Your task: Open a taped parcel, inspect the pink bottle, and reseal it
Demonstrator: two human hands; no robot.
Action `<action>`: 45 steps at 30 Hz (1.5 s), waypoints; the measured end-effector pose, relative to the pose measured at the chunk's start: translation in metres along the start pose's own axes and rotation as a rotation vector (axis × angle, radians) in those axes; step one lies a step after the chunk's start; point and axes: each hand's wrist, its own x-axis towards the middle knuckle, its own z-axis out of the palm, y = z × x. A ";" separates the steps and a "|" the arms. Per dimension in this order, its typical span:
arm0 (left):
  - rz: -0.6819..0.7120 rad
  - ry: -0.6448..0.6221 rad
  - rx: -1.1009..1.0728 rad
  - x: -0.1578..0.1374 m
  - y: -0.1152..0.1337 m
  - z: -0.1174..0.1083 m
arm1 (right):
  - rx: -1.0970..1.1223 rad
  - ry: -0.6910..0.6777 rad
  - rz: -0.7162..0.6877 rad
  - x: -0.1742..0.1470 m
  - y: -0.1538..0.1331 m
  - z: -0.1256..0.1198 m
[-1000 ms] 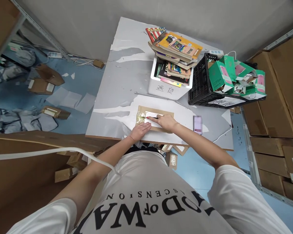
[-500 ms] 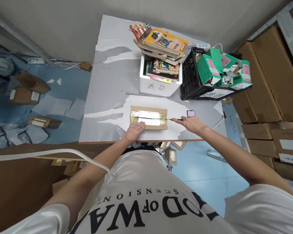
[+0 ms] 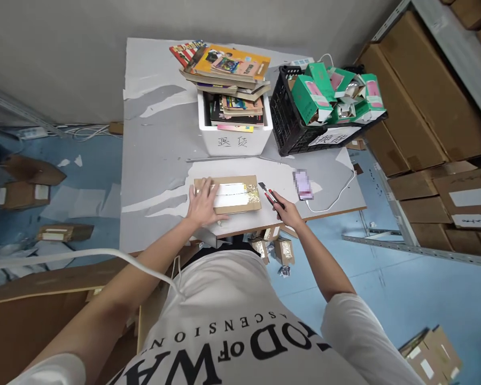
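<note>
A small brown cardboard box (image 3: 258, 184) lies on the table in front of me, with white labels and clear tape on top. A thin slit line runs along the middle of the labels. My left hand (image 3: 202, 206) grips the left end of this box, fingers spread over its top and thumb along its near side. In my right hand (image 3: 289, 213) is a red and black utility knife (image 3: 269, 194), its blade pointing up and left. The knife is apart from the box, just off its right end.
Behind the box stands a white bin (image 3: 234, 143) piled with books (image 3: 232, 64). Beside it, a black crate (image 3: 284, 115) holds green boxes (image 3: 310, 99). A phone (image 3: 303, 184) with a white cable (image 3: 336, 203) lies to the right. Cartons (image 3: 420, 96) line the right side.
My right hand has drawn the knife away from the box's right end and turned it up-left. My left hand has shifted from the near edge to the box's left end.
</note>
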 end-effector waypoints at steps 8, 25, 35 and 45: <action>-0.068 -0.126 0.000 0.010 -0.008 0.005 | 0.108 -0.024 -0.007 0.000 0.003 0.006; -0.081 -0.015 -0.139 0.006 -0.015 0.020 | -0.112 -0.241 -0.085 -0.021 -0.011 -0.037; -0.066 -0.019 -0.150 0.007 -0.016 0.020 | 0.008 -0.340 0.074 -0.046 0.005 -0.033; -0.251 0.110 -0.375 0.010 -0.039 -0.009 | 0.545 0.271 0.193 -0.045 0.006 0.021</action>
